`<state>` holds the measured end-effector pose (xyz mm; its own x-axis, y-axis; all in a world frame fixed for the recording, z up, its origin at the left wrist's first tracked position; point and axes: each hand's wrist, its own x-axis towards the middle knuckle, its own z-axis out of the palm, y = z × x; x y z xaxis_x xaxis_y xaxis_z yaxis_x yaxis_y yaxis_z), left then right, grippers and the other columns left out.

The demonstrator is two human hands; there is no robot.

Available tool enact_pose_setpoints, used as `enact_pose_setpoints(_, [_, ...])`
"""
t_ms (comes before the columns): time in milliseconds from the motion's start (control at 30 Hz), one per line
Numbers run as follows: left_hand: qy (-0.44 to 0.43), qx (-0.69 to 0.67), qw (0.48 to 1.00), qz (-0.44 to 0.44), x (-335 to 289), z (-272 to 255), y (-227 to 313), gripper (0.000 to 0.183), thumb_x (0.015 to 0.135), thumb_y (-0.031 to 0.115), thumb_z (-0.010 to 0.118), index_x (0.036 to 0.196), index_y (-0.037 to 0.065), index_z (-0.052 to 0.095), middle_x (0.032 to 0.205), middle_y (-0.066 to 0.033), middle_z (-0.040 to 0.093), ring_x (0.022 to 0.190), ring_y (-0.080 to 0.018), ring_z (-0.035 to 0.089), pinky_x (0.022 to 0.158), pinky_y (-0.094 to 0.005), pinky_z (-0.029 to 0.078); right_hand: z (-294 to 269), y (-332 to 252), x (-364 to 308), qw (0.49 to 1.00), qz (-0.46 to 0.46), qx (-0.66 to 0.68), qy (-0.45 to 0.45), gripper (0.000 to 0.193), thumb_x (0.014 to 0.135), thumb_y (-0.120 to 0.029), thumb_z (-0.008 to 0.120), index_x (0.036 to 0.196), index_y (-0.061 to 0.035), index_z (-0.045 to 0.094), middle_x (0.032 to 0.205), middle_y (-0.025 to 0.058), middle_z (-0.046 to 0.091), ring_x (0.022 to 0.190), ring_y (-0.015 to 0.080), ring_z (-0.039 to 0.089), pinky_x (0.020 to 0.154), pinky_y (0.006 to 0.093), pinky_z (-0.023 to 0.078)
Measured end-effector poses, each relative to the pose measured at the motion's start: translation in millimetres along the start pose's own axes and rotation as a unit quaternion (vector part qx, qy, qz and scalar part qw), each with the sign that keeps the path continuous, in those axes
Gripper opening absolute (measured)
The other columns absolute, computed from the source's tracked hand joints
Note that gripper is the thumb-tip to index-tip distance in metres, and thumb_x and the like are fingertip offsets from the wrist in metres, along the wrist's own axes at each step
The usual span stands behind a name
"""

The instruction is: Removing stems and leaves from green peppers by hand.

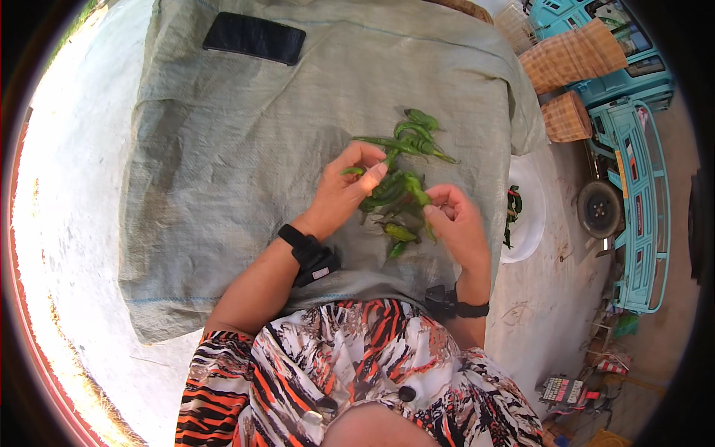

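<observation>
Toward the right edge of the woven sack (223,149) spread flat as a work surface, green chillies (408,141) lie in a loose pile within easy reach. Left hand (346,186) pinches one chilli between thumb and fingertips; right hand (458,223) curls narrowly around another from the pile (both wrists wear black bands). A white plate (530,216) with a few pods sits just beside the sack's right edge; a dark phone (255,37) rests near its far edge.

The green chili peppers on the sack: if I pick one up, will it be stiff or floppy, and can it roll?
The green chili peppers look slim and firm, so probably stiff and light. Their curved shape and the rough woven sack likely prevent rolling. The left hand pinches one easily.
</observation>
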<state>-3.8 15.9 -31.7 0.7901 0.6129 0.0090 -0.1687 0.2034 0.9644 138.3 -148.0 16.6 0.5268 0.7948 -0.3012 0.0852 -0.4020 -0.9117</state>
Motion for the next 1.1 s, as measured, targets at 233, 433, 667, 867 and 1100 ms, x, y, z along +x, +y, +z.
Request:
enact_pose_setpoints(233, [-0.094,0.16,0.978,0.094,1,1,-8,0.039,0.079,0.009,0.068,0.116,0.007,0.055,0.094,-0.0052,0.055,0.082,-0.0187,0.053,0.071,-0.0279,0.044,16,-15,-4,0.981,-0.086,0.173,0.011,0.021,0.084,-0.009,0.061,0.103,-0.0026,0.055,0.087,0.004,0.062,0.066,0.0055,0.053,0.052,0.0178,0.039])
enact_pose_setpoints(433, [-0.107,0.216,0.958,0.158,8,-9,-21,0.031,0.084,0.011,0.065,0.114,0.005,0.057,0.096,-0.0044,0.053,0.083,-0.0148,0.054,0.074,-0.0248,0.044,17,-6,-1,0.927,-0.091,0.331,-0.153,0.019,0.086,-0.009,0.058,0.103,-0.0025,0.053,0.09,0.0069,0.062,0.061,0.0074,0.052,0.052,0.0182,0.041])
enact_pose_setpoints(667, [-0.065,0.053,0.996,-0.01,1,4,-2,0.018,0.09,0.017,0.061,0.097,0.0,0.058,0.078,-0.0092,0.051,0.073,-0.0191,0.051,0.067,-0.0318,0.043,16,4,10,0.934,-0.014,0.353,-0.051,0.021,0.088,-0.014,0.054,0.106,-0.0024,0.054,0.089,0.0048,0.062,0.058,0.0053,0.05,0.05,0.0183,0.04])
enact_pose_setpoints(867, [-0.062,0.163,0.982,0.078,4,0,-16,0.02,0.092,0.019,0.057,0.095,-0.001,0.058,0.079,-0.0097,0.053,0.074,-0.0209,0.053,0.066,-0.0318,0.042,15,9,11,0.928,0.037,0.367,-0.044,0.023,0.089,-0.014,0.052,0.108,-0.0018,0.053,0.088,0.0052,0.06,0.057,0.0064,0.047,0.048,0.0202,0.039])
enact_pose_setpoints(1100, [-0.091,0.144,0.984,0.054,2,0,-11,0.022,0.093,0.022,0.058,0.099,0.001,0.061,0.086,-0.0028,0.055,0.069,-0.01,0.052,0.062,-0.0244,0.045,-11,8,2,0.843,-0.032,0.535,-0.041,0.024,0.089,-0.014,0.053,0.111,-0.0049,0.052,0.09,0.0067,0.054,0.053,0.0092,0.039,0.046,0.023,0.037])
